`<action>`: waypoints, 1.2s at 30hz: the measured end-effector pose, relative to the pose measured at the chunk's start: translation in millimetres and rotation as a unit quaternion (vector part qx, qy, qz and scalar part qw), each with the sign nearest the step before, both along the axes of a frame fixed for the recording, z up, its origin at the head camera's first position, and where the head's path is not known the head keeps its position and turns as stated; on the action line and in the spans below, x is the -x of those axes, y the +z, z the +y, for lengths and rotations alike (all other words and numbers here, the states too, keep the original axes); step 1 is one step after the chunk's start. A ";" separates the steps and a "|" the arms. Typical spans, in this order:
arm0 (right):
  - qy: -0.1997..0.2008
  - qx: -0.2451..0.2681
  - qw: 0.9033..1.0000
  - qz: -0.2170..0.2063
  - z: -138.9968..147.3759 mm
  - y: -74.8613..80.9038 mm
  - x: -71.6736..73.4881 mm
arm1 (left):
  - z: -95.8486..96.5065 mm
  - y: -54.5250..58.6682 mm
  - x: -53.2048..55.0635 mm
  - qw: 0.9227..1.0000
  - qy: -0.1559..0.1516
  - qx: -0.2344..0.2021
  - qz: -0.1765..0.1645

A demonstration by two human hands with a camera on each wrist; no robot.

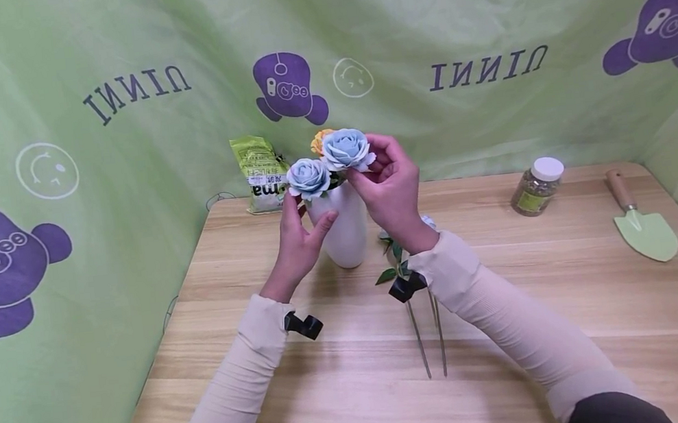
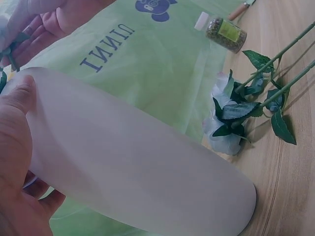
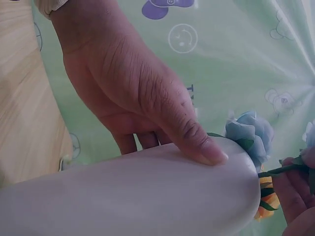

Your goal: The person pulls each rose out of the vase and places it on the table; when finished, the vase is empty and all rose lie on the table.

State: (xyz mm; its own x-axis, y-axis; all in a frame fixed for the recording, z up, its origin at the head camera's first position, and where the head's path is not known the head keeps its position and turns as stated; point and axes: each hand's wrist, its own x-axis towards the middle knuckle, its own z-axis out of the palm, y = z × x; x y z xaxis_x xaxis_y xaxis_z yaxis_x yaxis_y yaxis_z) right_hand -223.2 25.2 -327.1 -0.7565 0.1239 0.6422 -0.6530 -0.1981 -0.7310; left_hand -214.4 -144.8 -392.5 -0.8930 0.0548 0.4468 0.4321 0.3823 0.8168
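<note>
Right sleeve (image 1: 505,318) nearest the lens. Right hand (image 1: 394,181): grip pinching the upper rose (image 1: 347,148) close under its bloom, stem (image 3: 278,171) running to the vase mouth. Left hand (image 1: 302,243): grip round the vase (image 1: 347,238) near the rim, thumb in front, fingers behind. Vase upright on the surface (image 1: 364,388); second rose (image 1: 308,177) and orange flower (image 1: 319,141) at its mouth. Loose roses (image 2: 224,130) lie beside it; jar (image 1: 537,185) and trowel (image 1: 645,234) farther right, bag (image 1: 264,178) behind. Judgement: best to ease the stem in slowly, straight, clear of the second rose, vase braced.
</note>
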 end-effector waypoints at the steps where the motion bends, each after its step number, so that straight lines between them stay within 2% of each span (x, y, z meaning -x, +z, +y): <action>1: -0.004 0.004 1.000 0.000 0.4 0.4 -0.7 | -0.1 -0.2 0.2 1.000 0.000 -0.001 -0.001; 9: -0.049 0.044 0.997 0.029 6.5 5.0 -5.1 | -0.5 1.4 -0.3 1.000 -0.001 0.000 -0.012; 19: -0.049 0.122 0.990 0.055 15.1 11.2 -12.0 | 0.6 2.8 -2.7 1.000 0.002 0.006 -0.020; 25: -0.051 0.181 0.980 0.070 19.2 13.1 -15.8 | 0.7 0.3 -1.1 1.000 0.000 0.000 -0.003; 31: -0.031 0.215 0.974 0.062 26.3 18.6 -16.3 | 0.2 -0.2 -1.7 1.000 0.000 0.002 0.003; 36: -0.021 0.252 0.967 0.026 34.1 24.5 -16.3 | -0.2 0.0 -1.3 1.000 -0.001 0.004 0.003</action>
State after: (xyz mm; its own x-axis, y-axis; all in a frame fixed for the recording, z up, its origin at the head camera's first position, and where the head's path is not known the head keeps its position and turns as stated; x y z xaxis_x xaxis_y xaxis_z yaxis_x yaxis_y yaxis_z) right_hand -206.9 59.3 -302.6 -0.7123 0.4612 0.5291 -0.7015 -0.4939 -0.5137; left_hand -213.2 -145.0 -392.4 -0.8905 0.0605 0.4509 0.4373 0.3875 0.8116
